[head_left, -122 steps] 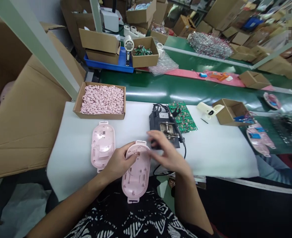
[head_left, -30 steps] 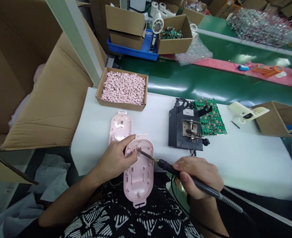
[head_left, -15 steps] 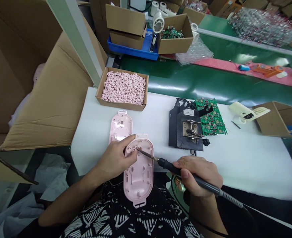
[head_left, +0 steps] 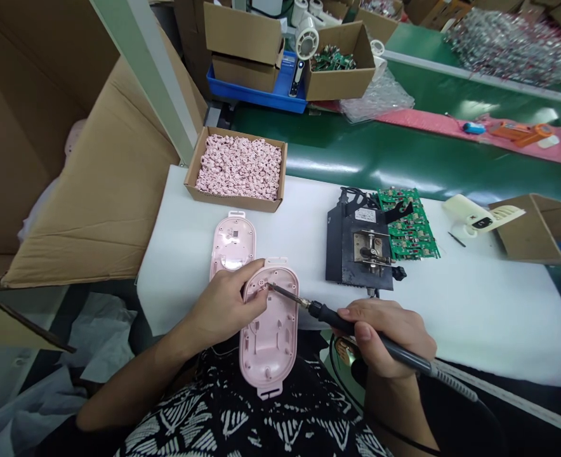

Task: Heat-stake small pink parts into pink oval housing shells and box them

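My left hand [head_left: 230, 301] grips the upper left edge of a pink oval plastic housing [head_left: 268, 339], its hollow inner side facing up over my lap. The thumb lies inside the shell near small moulded posts. In my right hand [head_left: 389, 336] is a soldering iron [head_left: 325, 313], held by its dark handle, fingers wrapped round it. Its tip points into the upper part of the housing, close to my left thumb; I cannot tell whether it touches the plastic. A second pink housing [head_left: 234, 238] lies on the table behind my left hand, partly covered by it.
A cardboard box of small pink parts [head_left: 240, 168] stands at the back left. Right of centre sits a black soldering station [head_left: 356, 247] beside green circuit boards [head_left: 416, 225]. A cream handheld device [head_left: 480, 219] and another carton [head_left: 540, 231] are farther right. A large carton [head_left: 99, 184] rises at left.
The whole view has shifted slightly. Both hands keep their holds, and the iron's tip stays in the upper part of the housing.
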Demonstrator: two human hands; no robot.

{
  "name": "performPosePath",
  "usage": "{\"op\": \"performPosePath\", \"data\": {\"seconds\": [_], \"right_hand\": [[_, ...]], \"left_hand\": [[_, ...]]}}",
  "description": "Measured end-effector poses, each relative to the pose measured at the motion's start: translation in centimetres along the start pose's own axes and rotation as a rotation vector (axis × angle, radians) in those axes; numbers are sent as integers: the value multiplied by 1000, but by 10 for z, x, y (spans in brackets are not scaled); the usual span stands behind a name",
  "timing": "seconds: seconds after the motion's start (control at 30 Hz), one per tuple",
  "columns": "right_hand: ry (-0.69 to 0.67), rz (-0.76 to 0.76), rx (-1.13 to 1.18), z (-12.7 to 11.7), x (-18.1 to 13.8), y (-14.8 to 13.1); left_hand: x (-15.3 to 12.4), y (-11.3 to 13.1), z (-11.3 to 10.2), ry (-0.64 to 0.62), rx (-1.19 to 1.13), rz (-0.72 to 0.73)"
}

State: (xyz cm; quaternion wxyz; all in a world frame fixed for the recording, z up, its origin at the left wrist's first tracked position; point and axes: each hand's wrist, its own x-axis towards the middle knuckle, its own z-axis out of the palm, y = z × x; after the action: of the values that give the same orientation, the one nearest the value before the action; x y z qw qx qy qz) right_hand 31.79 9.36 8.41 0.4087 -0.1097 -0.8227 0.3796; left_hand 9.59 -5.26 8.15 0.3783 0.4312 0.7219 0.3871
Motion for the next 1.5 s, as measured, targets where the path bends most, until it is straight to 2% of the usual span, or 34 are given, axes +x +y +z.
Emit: {"op": "performPosePath", "data": {"seconds": [1.0, 1.07, 1.17, 1.23, 1.3, 1.4, 1.43, 1.5], "right_hand": [[29, -32, -43, 0, -2, 0], [114, -19, -40, -1, -8, 2], [386, 60, -13, 3, -15, 10], [561, 107, 11, 8, -14, 17], [668, 118, 21, 12, -11, 21], [696, 132, -9, 11, -13, 24], [687, 145, -26, 8, -16, 24], [658, 177, -61, 2, -25, 23]], "left_hand": [[1, 3, -1, -15, 47, -25], [6, 1, 0, -49, 37, -43], [27, -4, 9, -90, 19, -15], [48, -6, 18, -97, 117, 15], [67, -5, 25, -106, 277, 22], [78, -4, 26, -99, 398, 37], [77, -5, 22, -59, 404, 50], [70, -12, 8, 99, 450, 83]]}}
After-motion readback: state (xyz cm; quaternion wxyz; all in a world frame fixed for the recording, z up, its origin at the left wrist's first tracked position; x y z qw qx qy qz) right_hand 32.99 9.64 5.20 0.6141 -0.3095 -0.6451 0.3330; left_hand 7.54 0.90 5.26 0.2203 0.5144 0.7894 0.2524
